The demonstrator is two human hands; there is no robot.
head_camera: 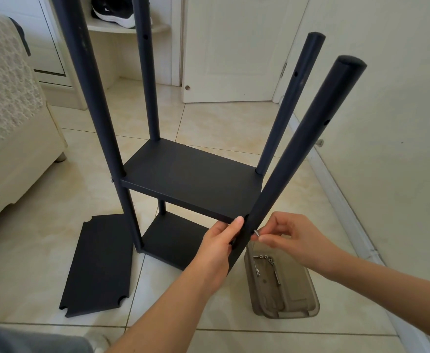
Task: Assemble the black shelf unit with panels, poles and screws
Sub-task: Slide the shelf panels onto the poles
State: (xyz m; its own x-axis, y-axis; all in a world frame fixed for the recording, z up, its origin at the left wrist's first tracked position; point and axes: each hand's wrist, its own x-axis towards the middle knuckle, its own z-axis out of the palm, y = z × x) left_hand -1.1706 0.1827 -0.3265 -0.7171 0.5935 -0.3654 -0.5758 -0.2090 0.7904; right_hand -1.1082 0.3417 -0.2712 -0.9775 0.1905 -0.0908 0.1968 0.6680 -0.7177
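On the pale tiled floor (pixel 208 128) stands the partly built black shelf unit (pixel 191 182), observed from just behind the person kneeling at it. Four round black metal poles rise from it; two flat black rectangular panels are in place, a lower one (pixel 175 240) near the floor and a middle one (pixel 193 179) above it. A third black panel with notched corners (pixel 99 263) lies loose on the floor to the left, not yet fitted.

The near-right pole (pixel 308 141) leans outward and appears unsecured at the middle panel's corner. The left hand (pixel 219 245) is closed around this pole where it meets that corner, steadying it. The right hand (pixel 290 238) pinches a small silver screw (pixel 256 233) between thumb and fingertips, its tip at the pole's outer side. Judged stage: fastening the last corner of the second tier; the third panel and its screws remain.

A translucent grey plastic tray (pixel 300 301) holding further screws and a tool sits just beside the right forearm, close to the white wall (pixel 387 123). Room on that side is tight; the left side is open up to the cream sofa (pixel 10 138). A white door (pixel 234 47) stands behind.
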